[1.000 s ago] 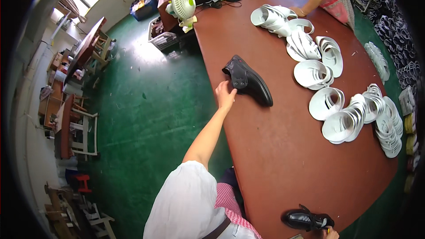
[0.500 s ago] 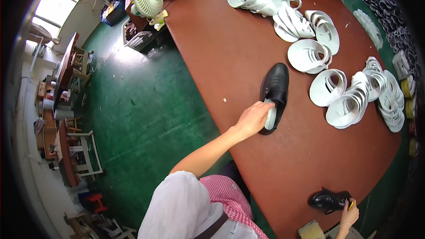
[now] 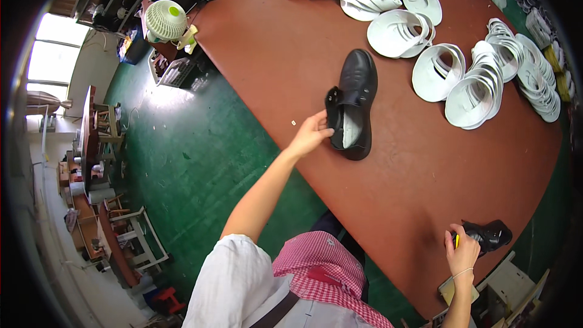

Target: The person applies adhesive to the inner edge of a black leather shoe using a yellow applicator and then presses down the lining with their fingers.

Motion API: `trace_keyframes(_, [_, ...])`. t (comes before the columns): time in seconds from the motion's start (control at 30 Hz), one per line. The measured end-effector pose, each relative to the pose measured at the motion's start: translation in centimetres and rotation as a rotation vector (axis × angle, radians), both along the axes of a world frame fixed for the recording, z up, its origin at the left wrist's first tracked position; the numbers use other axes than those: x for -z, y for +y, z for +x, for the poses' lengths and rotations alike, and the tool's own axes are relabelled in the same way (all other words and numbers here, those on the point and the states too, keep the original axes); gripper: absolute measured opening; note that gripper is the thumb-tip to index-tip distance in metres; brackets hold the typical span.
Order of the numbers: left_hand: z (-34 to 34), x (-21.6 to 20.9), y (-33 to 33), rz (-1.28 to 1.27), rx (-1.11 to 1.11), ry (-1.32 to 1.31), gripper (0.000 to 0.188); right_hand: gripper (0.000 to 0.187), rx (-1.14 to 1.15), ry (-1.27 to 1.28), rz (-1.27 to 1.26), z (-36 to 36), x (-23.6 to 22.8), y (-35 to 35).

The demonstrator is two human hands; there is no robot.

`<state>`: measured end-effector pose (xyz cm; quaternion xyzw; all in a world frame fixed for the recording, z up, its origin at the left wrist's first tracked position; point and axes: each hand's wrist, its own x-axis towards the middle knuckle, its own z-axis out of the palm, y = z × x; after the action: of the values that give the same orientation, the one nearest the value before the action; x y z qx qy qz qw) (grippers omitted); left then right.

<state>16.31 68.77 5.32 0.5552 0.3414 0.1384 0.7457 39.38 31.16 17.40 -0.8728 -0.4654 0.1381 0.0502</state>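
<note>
A black leather shoe with a pale insole lies on the brown table, toe pointing away. At its left side a narrow black part stands out; I cannot tell whether it is a flap or a second shoe. My left hand is closed on this part, thumb in front, fingers mostly behind. Near the table's front right edge, my right hand has its fingers curled round a small yellow object, mostly hidden. Against that hand lies another black shoe, one end pointing right.
Several stacks of white curved shoe pieces lie across the far right of the brown table. A small fan stands beyond the far left corner. Green floor stretches left, with benches along the wall.
My left hand has left the shoe's inside and grips the black part at its left. By my right hand, the other shoe has swung round to the hand's right side. The whole view has shifted.
</note>
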Motion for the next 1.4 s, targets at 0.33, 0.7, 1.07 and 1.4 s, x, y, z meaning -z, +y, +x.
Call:
trace_keyframes(0.33, [-1.4, -1.1, 1.0, 0.033, 0.033, 0.008, 0.058, 0.018, 0.054, 0.104, -0.094, -1.9, 1.4, -0.5])
trace_keyframes(0.7, [0.2, -1.4, -3.3, 0.049, -0.032, 0.076, 0.074, 0.018, 0.063, 0.205, -0.143, -3.3, 2.7, -0.7])
trace_keyframes(1.07, [2.5, 1.4, -8.5, 0.423, -0.143, 0.040, 0.083, 0.019, 0.100, 0.246, -0.272, -3.2, 2.4, -0.1])
trace_keyframes(1.4, [0.1, 2.1, -7.3, 0.512, -0.076, 0.000, 0.077, 0.020, 0.101, 0.251, -0.163, -5.6, 2.1, -0.2])
